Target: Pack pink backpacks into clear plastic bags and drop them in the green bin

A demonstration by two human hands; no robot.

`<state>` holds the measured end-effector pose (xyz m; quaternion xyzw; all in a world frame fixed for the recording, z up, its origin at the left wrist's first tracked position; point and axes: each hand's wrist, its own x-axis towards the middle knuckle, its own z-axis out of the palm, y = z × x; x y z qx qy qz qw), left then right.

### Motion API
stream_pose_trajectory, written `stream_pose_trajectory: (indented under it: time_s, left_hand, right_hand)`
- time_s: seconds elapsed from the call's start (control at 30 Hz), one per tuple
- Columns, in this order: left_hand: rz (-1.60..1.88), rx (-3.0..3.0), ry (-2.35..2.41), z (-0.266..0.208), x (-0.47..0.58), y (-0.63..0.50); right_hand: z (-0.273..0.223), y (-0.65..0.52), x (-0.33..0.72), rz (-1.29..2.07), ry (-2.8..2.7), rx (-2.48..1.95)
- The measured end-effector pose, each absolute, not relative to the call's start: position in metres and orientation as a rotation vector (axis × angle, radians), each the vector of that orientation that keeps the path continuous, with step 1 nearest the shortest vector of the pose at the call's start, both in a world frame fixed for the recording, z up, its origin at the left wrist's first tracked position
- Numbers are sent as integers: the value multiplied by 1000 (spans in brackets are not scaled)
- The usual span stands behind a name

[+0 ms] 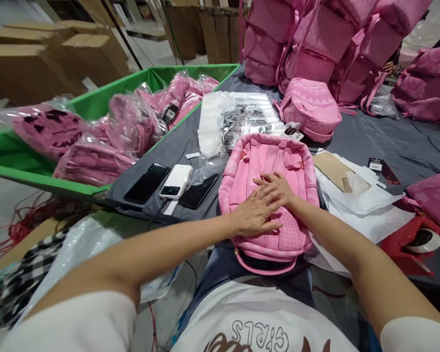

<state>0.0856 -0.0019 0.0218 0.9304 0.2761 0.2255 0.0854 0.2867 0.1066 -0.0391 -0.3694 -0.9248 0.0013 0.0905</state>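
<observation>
A pink backpack (pixel 238 188) lies back side up at the table's near edge, its top handle toward me and its padded, dotted straps showing. My left hand (pixel 254 215) rests flat on its middle, fingers stretched out. Overlapping it, my right hand (pixel 276 188) lies with fingers extended across the straps and partly over the left fingers. Neither hand grasps anything. Just beyond stands a smaller pink bag (pixel 310 107) with a black and white tag (pixel 293 132) by it. Clear plastic bags (pixel 238 117) lie in a stack left of that.
A green-edged bin (pixel 95 188) at left holds bagged pink backpacks (pixel 132 122). Two dark phones (pixel 146 183) flank a white power bank (pixel 176 181). White paper (pixel 352 195) and a red tape dispenser (pixel 407 249) lie at right. Pink backpacks (pixel 315 44) are piled behind; cardboard boxes (pixel 18 68) stand far left.
</observation>
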Motion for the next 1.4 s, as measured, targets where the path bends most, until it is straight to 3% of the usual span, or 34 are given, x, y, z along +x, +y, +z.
stream_pose_trajectory:
  time_s: [0.2, 0.3, 0.4, 0.53, 0.67, 0.73, 0.93, 1.1, 1.27, 1.4]
  left_hand:
    - [224, 2690, 351, -15, 106, 68]
    - [181, 2650, 377, -27, 107, 74]
    - [267, 2727, 710, -38, 108, 56]
    - [234, 2685, 1147, -39, 102, 44]
    - [-74, 2674, 936, -21, 90, 67]
    - [-67, 2692, 938, -19, 87, 73]
    - [215, 2671, 1216, -47, 89, 51]
    - [258, 2620, 1284, -46, 96, 45]
    - [139, 2435, 1327, -36, 93, 13]
    - [151, 2505, 1359, -40, 95, -15]
  right_hand:
    - [-60, 105, 288, 6, -2156, -1379]
    - [-61, 114, 290, 135, -1976, -1327]
    - [-43, 121, 298, 261, -1848, -1321]
    - [10, 84, 304, 344, -2209, -1088]
    - [47, 12, 285, 426, -2932, -532]
    - [46, -8, 273, 397, -3101, -496]
    - [-7, 6, 263, 523, -3131, -298]
    - [-44, 15, 263, 437, -3099, -170]
    - [-37, -7, 260, 217, -3075, -98]
    - [-3, -2, 274, 29, -2942, 58]
